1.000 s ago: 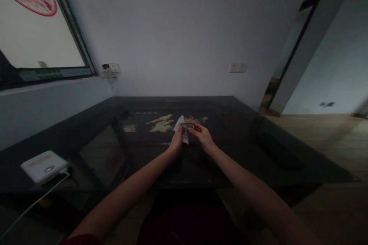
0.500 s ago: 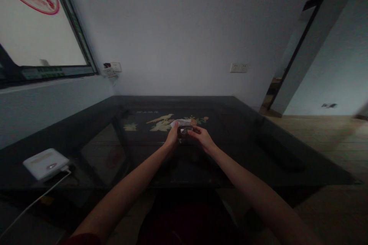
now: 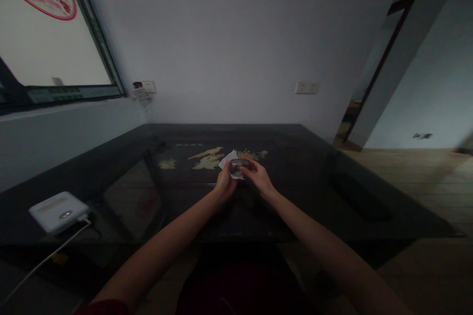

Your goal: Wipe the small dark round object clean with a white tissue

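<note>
Between my hands, above the middle of the dark table, is a small rounded glossy object (image 3: pixel 237 163) with a dark rim; its exact kind is too dim to make out. A white tissue (image 3: pixel 228 158) sticks out behind it and shows beneath its lower edge. My left hand (image 3: pixel 224 182) is closed on the object's left side, together with the tissue. My right hand (image 3: pixel 259 176) grips the right side, thumb across the near face and fingers behind. The fingertips are partly hidden.
The glossy dark table (image 3: pixel 295 157) carries an inlaid bird-and-flower picture (image 3: pixel 207 157). At the left lies a white box-shaped device (image 3: pixel 59 210) with a white cable (image 3: pixel 48 261). A long dark shape (image 3: pixel 360 197) is on the right side. A wall (image 3: pixel 221 59) stands behind.
The object has tilted in my hands, so more of its rounded face shows. The tissue has shifted left and now sticks up and below it. My left hand has turned slightly.
</note>
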`<state>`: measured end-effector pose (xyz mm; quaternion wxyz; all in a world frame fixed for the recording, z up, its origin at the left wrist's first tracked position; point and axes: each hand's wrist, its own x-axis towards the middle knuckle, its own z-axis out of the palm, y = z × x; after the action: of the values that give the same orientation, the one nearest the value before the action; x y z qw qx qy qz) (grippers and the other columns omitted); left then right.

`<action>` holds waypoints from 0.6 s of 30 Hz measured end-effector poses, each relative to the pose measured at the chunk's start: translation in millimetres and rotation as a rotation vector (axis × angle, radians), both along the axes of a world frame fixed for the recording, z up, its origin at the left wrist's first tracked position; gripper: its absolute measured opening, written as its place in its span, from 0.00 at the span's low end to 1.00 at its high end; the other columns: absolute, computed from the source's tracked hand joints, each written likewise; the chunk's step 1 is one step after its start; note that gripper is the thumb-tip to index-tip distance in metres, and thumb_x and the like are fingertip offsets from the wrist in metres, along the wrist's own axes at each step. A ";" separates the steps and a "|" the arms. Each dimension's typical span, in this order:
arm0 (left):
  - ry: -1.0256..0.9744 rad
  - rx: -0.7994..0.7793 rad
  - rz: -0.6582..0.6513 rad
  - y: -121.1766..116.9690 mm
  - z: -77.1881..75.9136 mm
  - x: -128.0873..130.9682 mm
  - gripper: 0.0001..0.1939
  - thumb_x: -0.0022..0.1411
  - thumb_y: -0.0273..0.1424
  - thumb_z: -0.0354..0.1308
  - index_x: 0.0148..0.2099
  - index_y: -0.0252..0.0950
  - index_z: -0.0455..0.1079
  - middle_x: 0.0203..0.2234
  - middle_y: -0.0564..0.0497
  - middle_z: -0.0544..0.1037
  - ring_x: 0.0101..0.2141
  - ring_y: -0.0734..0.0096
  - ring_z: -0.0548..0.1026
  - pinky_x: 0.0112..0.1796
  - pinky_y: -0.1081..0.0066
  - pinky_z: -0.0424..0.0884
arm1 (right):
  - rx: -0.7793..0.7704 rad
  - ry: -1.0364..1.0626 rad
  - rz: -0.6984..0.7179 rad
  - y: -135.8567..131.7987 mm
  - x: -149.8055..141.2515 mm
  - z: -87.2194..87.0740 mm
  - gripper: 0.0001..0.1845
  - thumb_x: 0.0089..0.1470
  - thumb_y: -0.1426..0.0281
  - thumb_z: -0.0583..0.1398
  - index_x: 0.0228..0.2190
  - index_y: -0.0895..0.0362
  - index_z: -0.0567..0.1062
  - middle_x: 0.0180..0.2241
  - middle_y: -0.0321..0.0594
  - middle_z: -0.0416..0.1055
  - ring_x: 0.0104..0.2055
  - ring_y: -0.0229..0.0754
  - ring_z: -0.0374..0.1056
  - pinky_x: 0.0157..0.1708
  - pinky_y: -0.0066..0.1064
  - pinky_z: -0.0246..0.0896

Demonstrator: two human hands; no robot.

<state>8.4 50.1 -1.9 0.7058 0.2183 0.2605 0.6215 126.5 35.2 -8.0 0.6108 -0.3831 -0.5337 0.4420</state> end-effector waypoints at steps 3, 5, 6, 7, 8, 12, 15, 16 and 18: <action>-0.001 -0.029 0.015 9.6 -2.0 -8.8 0.17 0.70 0.33 0.41 0.38 0.34 0.70 0.30 0.49 0.78 0.30 0.74 0.76 0.40 0.72 0.72 | -0.022 -0.016 0.105 -1.6 -3.4 -0.5 0.26 0.43 0.53 0.66 0.42 0.55 0.76 0.45 0.43 0.76 0.48 0.47 0.70 0.50 0.38 0.63; 0.012 -0.041 0.017 15.4 -1.7 -15.7 0.17 0.70 0.33 0.41 0.38 0.34 0.70 0.29 0.49 0.77 0.29 0.74 0.76 0.39 0.72 0.72 | -0.055 0.014 0.134 -0.4 -3.2 -0.8 0.27 0.43 0.53 0.65 0.42 0.55 0.76 0.46 0.42 0.75 0.48 0.48 0.70 0.49 0.39 0.65; 0.013 -0.047 0.019 17.4 -1.1 -18.5 0.17 0.70 0.33 0.42 0.37 0.34 0.70 0.28 0.49 0.77 0.29 0.74 0.76 0.38 0.73 0.72 | -0.062 0.024 0.124 0.6 -2.3 -1.1 0.27 0.42 0.53 0.66 0.42 0.55 0.76 0.46 0.43 0.75 0.47 0.48 0.71 0.48 0.39 0.65; 0.012 -0.052 0.017 18.6 -0.2 -20.7 0.17 0.70 0.33 0.42 0.37 0.33 0.70 0.28 0.49 0.77 0.29 0.74 0.76 0.38 0.73 0.72 | -0.060 0.024 0.103 1.7 -1.0 -1.4 0.27 0.40 0.55 0.68 0.41 0.55 0.77 0.45 0.43 0.76 0.46 0.48 0.71 0.48 0.40 0.66; 0.007 -0.057 0.012 19.2 0.9 -22.1 0.17 0.70 0.33 0.41 0.37 0.33 0.70 0.28 0.49 0.77 0.29 0.74 0.76 0.37 0.73 0.72 | -0.052 0.017 0.072 2.8 0.7 -1.8 0.26 0.37 0.57 0.69 0.39 0.56 0.77 0.43 0.43 0.76 0.45 0.48 0.72 0.47 0.40 0.66; -0.008 -0.060 -0.033 17.3 3.7 -22.2 0.18 0.70 0.34 0.40 0.38 0.33 0.70 0.29 0.48 0.78 0.31 0.72 0.76 0.38 0.73 0.73 | -0.037 -0.036 -0.019 4.4 6.7 -2.1 0.29 0.31 0.62 0.72 0.39 0.58 0.77 0.38 0.43 0.77 0.38 0.46 0.73 0.45 0.40 0.67; 0.035 -0.030 -0.092 15.1 2.6 -20.6 0.18 0.70 0.34 0.41 0.38 0.32 0.71 0.30 0.47 0.78 0.31 0.71 0.76 0.39 0.72 0.72 | -0.031 -0.050 0.005 3.4 7.8 -0.7 0.29 0.32 0.61 0.72 0.40 0.57 0.77 0.40 0.43 0.77 0.39 0.45 0.74 0.46 0.39 0.66; 0.050 -0.015 -0.116 14.4 1.9 -20.3 0.18 0.69 0.34 0.42 0.38 0.32 0.71 0.30 0.46 0.79 0.31 0.71 0.76 0.39 0.71 0.72 | -0.028 -0.048 0.032 2.8 7.4 0.0 0.29 0.33 0.60 0.72 0.40 0.56 0.77 0.40 0.43 0.77 0.40 0.46 0.73 0.47 0.40 0.66; 0.063 0.014 -0.147 13.4 0.7 -20.1 0.17 0.69 0.35 0.44 0.39 0.32 0.72 0.31 0.46 0.79 0.32 0.70 0.76 0.40 0.71 0.72 | -0.022 -0.044 0.091 1.6 5.9 1.4 0.29 0.34 0.60 0.71 0.41 0.56 0.77 0.41 0.42 0.78 0.44 0.48 0.73 0.50 0.40 0.64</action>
<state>-11.8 63.6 -1.2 0.7396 0.2615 0.2613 0.5625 132.5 36.8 -6.6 0.5740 -0.3749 -0.5588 0.4666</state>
